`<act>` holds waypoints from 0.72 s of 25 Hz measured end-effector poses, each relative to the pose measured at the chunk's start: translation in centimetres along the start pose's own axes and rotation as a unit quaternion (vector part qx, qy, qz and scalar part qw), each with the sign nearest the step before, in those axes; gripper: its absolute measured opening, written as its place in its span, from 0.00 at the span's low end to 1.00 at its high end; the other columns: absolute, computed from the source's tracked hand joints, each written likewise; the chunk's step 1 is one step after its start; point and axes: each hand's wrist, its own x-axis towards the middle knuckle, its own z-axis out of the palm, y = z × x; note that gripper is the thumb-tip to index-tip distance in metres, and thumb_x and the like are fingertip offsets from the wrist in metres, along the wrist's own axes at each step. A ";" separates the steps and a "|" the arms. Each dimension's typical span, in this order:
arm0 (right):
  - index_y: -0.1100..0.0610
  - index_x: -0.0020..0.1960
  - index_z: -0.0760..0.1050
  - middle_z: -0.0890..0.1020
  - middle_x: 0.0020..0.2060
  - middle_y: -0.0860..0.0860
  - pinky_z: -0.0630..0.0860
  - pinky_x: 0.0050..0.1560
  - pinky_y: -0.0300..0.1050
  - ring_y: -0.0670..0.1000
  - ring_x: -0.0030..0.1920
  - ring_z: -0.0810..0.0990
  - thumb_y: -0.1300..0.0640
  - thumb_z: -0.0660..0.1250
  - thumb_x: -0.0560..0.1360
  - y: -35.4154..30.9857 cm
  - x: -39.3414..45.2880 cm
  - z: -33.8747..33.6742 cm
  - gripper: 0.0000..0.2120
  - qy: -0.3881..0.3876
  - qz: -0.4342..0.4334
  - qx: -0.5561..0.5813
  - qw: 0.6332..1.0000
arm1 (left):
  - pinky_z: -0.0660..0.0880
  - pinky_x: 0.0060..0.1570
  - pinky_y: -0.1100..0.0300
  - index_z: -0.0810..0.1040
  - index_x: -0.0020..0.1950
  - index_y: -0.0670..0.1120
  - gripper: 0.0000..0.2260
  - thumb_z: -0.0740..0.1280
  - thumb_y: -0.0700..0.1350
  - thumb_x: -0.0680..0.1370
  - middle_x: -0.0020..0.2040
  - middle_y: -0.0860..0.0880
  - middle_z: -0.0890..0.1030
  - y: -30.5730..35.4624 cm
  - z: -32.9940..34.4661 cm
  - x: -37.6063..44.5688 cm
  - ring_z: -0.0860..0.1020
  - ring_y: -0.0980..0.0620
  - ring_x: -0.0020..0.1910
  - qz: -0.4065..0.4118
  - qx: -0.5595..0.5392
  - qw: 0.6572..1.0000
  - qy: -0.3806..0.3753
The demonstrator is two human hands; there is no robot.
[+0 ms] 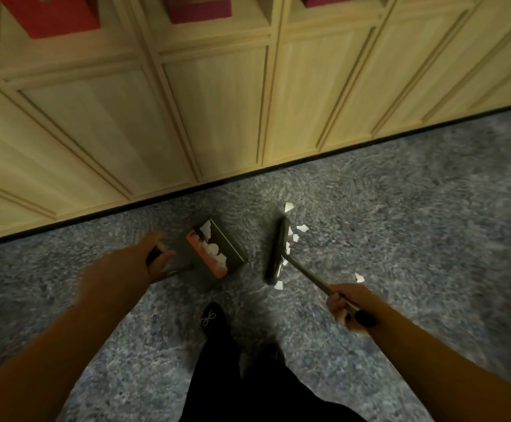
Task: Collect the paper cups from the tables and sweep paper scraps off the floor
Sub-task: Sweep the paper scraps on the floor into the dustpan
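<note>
Several paper scraps [293, 239] lie at the broom head's [278, 251] three o'clock, so the right hand [347, 306] clenches the broom handle [312, 277] to drag them. At nine o'clock the left hand [144, 263] grasps the dustpan's [214, 254] handle, fingers wrapped, mouth tilted toward the broom to catch them.

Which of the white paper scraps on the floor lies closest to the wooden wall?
The largest scrap, lying just beyond the far tip of the broom head. All other scraps on the carpet lie nearer the person.

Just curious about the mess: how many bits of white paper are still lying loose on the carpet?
About 8: one beyond the broom tip, four or five along its right side, one at its near end, one near the right hand. The broom may hide more.
</note>
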 end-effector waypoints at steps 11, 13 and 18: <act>0.57 0.58 0.70 0.69 0.25 0.50 0.63 0.18 0.33 0.44 0.19 0.67 0.60 0.55 0.82 2.6 -6.4 -4.1 0.08 0.041 -0.132 -0.091 0.986 | 0.69 0.34 0.58 0.64 0.74 0.56 0.34 0.46 0.67 0.72 0.48 0.47 0.81 7.7 1.3 0.9 0.72 0.51 0.35 0.106 0.041 0.991 -0.075; 0.58 0.65 0.66 0.70 0.24 0.51 0.63 0.19 0.34 0.45 0.20 0.67 0.61 0.54 0.81 2.8 -6.4 -4.5 0.13 0.070 -0.160 -0.133 0.976 | 0.73 0.36 0.57 0.66 0.73 0.56 0.34 0.46 0.68 0.72 0.45 0.48 0.81 8.6 1.7 2.2 0.75 0.50 0.36 0.136 0.044 0.987 -0.067; 0.57 0.64 0.69 0.72 0.23 0.51 0.64 0.22 0.36 0.47 0.20 0.68 0.61 0.55 0.81 3.1 -5.5 -6.2 0.13 0.139 -0.188 -0.145 0.961 | 0.65 0.32 0.58 0.68 0.72 0.53 0.34 0.48 0.68 0.72 0.40 0.46 0.81 10.2 2.6 6.0 0.68 0.52 0.32 0.224 0.033 0.972 -0.063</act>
